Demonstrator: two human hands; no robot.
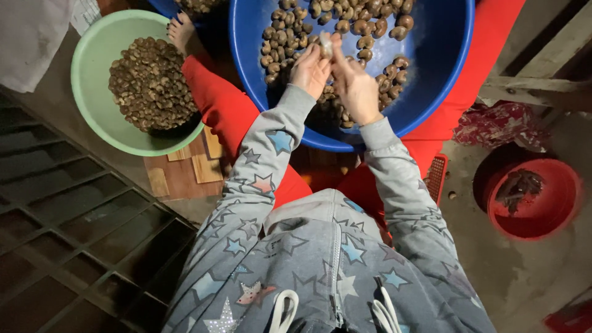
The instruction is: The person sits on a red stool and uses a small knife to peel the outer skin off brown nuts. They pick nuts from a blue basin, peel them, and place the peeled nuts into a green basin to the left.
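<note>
Both hands, left (310, 71) & right (356, 86), pinching one nut (325, 44) over blue basin (444, 74); keep fingertips tight, peel slow.

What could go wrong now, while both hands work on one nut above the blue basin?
The nut is pinched between left hand and right hand; it might slip and fall back among the nuts in the blue basin. The green bowl sits close by the left elbow, so a wide arm movement could perhaps knock it.
</note>
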